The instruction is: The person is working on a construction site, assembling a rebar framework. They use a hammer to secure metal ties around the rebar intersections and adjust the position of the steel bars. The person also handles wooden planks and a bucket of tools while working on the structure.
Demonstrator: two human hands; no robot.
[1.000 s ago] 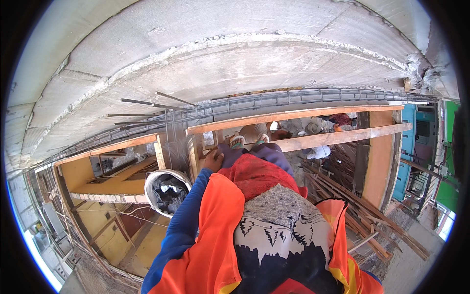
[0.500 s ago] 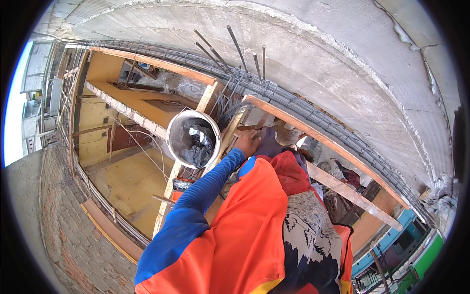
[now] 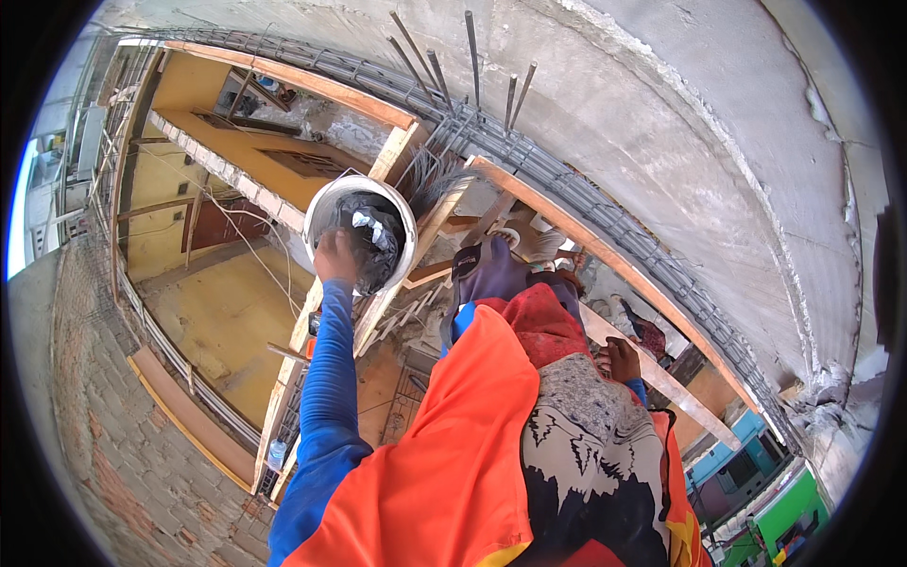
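A white bucket (image 3: 407, 255) stands among the wooden beams, with black plastic (image 3: 382, 260) and a few white scraps (image 3: 367, 225) inside. My left hand (image 3: 336, 257) reaches over its near left rim, fingers bent into the opening against the plastic. The fingertips are hidden, so what they grip does not show. To the right of my patterned shirt front, my right hand (image 3: 619, 359) is beside a slanting plank (image 3: 675, 386). Its fingers are curled, and I cannot make out what is in them.
Tied steel bars (image 3: 557, 184) run along the concrete slab (image 3: 661, 123), with upright rods (image 3: 472, 61) sticking out. Below the timber frame (image 3: 283, 373) lies a yellowish floor (image 3: 213, 331). Loose wires (image 3: 269, 250) hang across the opening. A small clear bottle (image 3: 276, 454) rests low on the frame.
My left hand has moved left from the beams beside the purple-grey cloth to the bucket. My right hand has come into view near the plank. The whole view has shifted somewhat.
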